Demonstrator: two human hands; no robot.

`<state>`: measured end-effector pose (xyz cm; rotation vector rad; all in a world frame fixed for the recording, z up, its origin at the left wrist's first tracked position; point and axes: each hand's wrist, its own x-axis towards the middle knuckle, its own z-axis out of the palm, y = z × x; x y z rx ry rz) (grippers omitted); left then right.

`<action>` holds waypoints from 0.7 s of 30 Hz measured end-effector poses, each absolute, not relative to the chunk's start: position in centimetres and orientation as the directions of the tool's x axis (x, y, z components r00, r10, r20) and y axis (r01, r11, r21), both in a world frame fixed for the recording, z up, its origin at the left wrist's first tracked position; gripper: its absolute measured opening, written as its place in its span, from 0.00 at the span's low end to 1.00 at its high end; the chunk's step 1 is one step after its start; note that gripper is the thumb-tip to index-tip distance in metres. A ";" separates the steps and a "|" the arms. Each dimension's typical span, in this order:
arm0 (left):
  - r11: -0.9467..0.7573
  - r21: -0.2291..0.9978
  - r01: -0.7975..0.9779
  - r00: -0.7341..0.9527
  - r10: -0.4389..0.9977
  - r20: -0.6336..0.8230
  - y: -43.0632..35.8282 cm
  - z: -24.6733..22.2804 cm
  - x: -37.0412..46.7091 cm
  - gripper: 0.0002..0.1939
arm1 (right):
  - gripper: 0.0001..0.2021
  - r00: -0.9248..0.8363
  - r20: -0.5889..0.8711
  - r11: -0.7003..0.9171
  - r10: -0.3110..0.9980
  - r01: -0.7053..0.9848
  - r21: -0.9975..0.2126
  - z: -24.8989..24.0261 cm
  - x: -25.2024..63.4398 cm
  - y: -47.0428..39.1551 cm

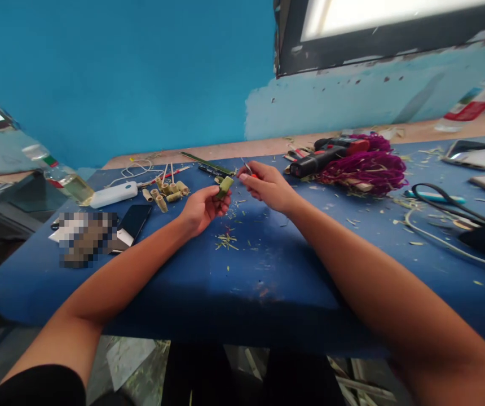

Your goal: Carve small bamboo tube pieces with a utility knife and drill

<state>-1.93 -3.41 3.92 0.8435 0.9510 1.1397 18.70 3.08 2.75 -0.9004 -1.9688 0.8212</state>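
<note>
Near the middle of the blue table (242,270), my left hand (205,208) is closed on a short green bamboo piece (225,186), pinched between thumb and fingers. My right hand (268,185) is just to its right, closed round a small knife (247,167) with some red on it; its thin blade points up and left. The hands are close but apart. Behind them lies a long green strip (206,162). Several short bamboo tubes (162,198) lie left of my left hand. Thin green shavings (226,242) are scattered on the table below the hands.
A power drill (316,162) lies beside purple string (363,169) at the back right. Bottles (70,180) stand at both sides. A white device (114,194) and a dark phone (136,219) are on the left. A cable (437,239) and another phone (473,154) are on the right.
</note>
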 end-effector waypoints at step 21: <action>0.032 0.958 -0.286 0.098 0.995 -0.004 -4.5 4.2 -1.3 0.15 | 0.26 -0.551 0.306 0.623 0.776 0.744 -0.242 4.0 18.0 0.0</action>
